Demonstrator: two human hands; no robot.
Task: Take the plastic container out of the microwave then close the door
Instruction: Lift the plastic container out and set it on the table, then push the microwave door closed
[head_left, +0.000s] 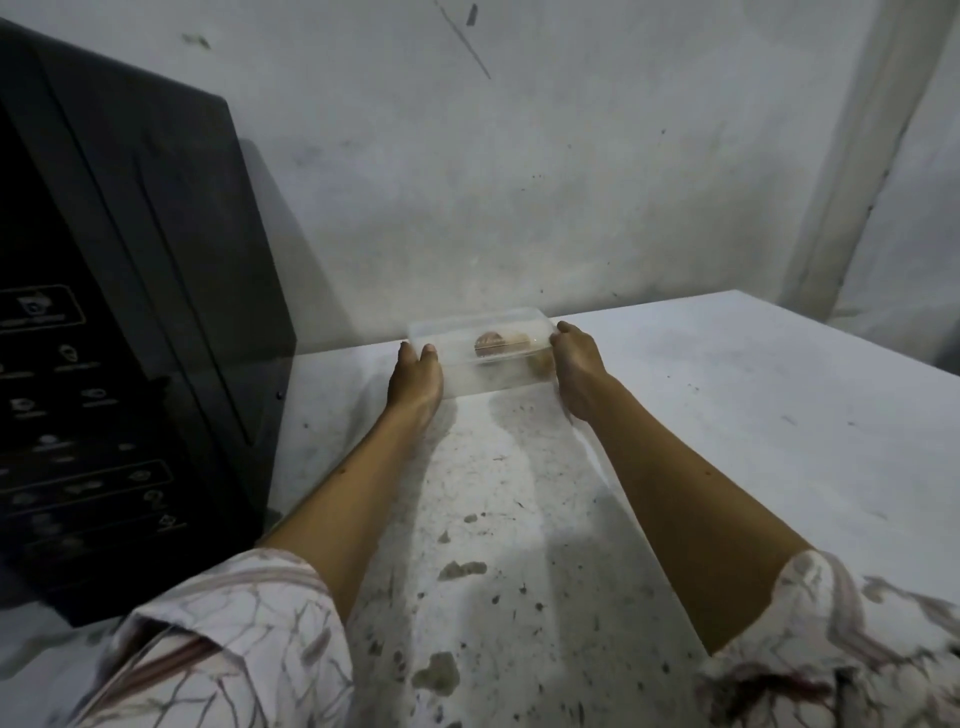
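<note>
The clear plastic container, food inside, sat on the counter to the right of the microwave. The left hand and right hand pressed its ends. Release should probably be gentle, before turning to the door.

The black microwave oven is cut off by the left edge, so its door and cavity cannot be seen. The pale symbols on its control panel are too blurred to be read. The brownish items inside the clear rectangular plastic container, right of the microwave, cannot be identified.
</note>
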